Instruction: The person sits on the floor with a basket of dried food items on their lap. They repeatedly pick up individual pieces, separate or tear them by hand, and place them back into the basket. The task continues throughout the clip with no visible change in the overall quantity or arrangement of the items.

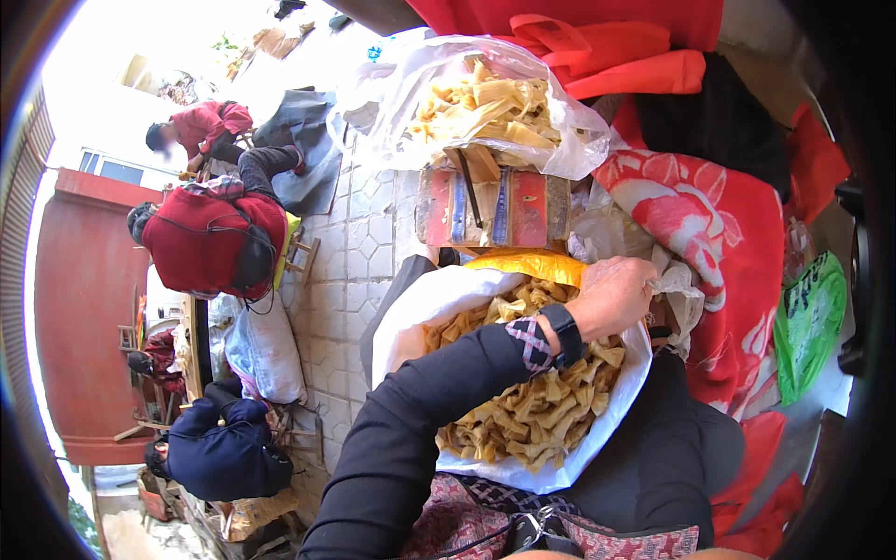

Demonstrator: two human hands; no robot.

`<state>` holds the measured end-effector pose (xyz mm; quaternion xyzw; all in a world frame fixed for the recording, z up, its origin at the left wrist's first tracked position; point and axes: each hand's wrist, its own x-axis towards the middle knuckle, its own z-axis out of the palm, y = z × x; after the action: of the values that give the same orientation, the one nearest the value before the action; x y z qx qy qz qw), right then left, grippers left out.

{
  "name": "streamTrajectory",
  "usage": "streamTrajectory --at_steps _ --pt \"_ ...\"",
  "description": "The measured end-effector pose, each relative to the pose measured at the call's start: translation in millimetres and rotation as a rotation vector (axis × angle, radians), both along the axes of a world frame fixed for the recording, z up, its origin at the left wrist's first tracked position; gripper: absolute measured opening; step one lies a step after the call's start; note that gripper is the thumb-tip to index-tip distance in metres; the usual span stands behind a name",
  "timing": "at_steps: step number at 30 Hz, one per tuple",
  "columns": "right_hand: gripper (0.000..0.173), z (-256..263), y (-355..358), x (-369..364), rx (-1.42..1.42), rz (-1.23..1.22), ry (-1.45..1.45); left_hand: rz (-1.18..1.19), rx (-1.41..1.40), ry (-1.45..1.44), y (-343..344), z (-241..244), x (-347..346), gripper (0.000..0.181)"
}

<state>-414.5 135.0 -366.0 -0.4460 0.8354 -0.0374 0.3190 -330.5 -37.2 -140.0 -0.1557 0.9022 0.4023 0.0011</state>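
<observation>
My left hand (616,294), with a dark watch on the wrist, reaches across an open white sack (462,292). Its fingers look curled and their tips face away, so a grip is hard to confirm. Crumpled clear plastic (680,297) lies right beside the fingertips. Only a small part of my right hand (658,323) shows below, mostly hidden behind the left. Many knotted yellow-brown strips (539,420), perhaps dried husk, fill the sack between my legs. Orange lining (528,264) shows at the sack's far rim.
Beyond the sack stands a red-painted wooden block (528,206) with a dark metal strip (470,189). A clear bag (381,133) of pale strips (490,105) rests behind it. A floral red blanket (742,280) lies at right. Several people (210,238) sit at left on the tiled floor (364,245).
</observation>
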Motion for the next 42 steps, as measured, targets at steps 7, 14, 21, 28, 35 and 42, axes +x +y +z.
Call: streamTrajectory --at_steps 7,14,21,28,35,42 --pt "0.041 107 -12 -16 -0.244 -0.007 -0.193 -0.053 -0.010 0.076 5 51 22 0.017" --pt "0.042 246 19 -54 -0.852 -0.308 -0.731 -0.170 -0.054 0.253 -10 103 107 0.023" --pt "0.025 410 21 -18 -1.470 -0.470 -0.875 0.009 0.108 -0.043 -31 129 206 0.024" --pt "0.025 486 -11 37 -1.604 -0.399 -1.040 0.084 0.419 0.174 -48 117 249 0.024" --pt "0.026 518 -7 90 -1.532 -0.259 -0.767 0.127 0.449 0.211 -60 121 252 0.023" --pt "0.029 505 -26 155 -1.275 -0.146 -0.434 0.262 0.558 0.396 -41 118 234 0.022"
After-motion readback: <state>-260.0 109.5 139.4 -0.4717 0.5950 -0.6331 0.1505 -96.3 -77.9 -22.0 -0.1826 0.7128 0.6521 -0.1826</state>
